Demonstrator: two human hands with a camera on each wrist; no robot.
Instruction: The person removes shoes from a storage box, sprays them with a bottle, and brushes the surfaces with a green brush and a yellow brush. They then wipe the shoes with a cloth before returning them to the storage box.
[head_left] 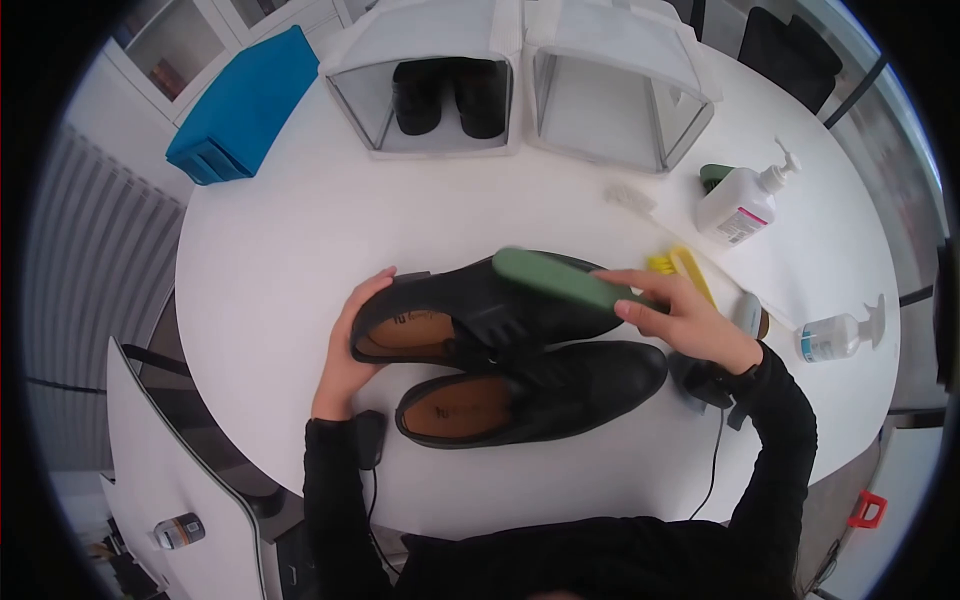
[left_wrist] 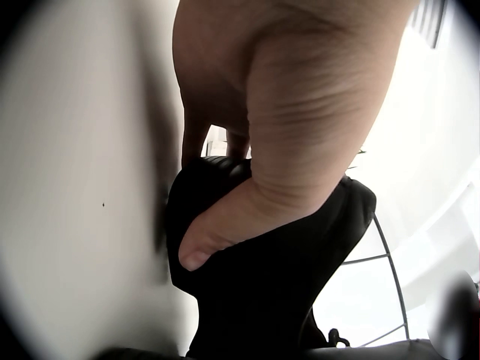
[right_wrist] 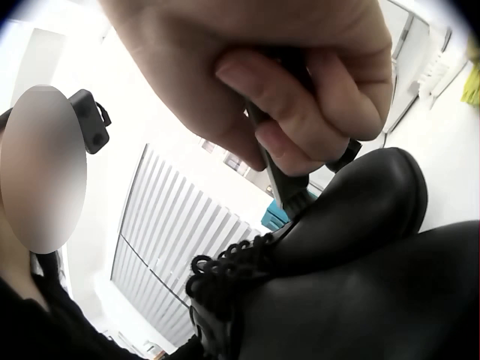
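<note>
Two black lace-up shoes with tan insoles lie side by side on the white table, toes to the right: the farther shoe (head_left: 420, 300) and the nearer shoe (head_left: 590, 390). The left hand (head_left: 350, 345) grips the heel of the farther one; in the left wrist view the left hand (left_wrist: 292, 112) has its thumb on one side and fingers on the other. A green-backed brush (head_left: 560, 280) is held by the right hand (head_left: 690, 320) over the farther shoe's front. From the right wrist, the right hand (right_wrist: 300, 82) has curled fingers round the brush, its bristles at the shoe (right_wrist: 352, 217) near the laces.
At the right stand a pump bottle (head_left: 738, 208), a yellow brush (head_left: 692, 272), a clear spray bottle (head_left: 835, 337) and another green brush (head_left: 714, 173). Behind are two clear-fronted boxes, one (head_left: 440, 145) with black shoes inside, the other (head_left: 600, 150) beside it. A blue case (head_left: 245, 105) lies back left.
</note>
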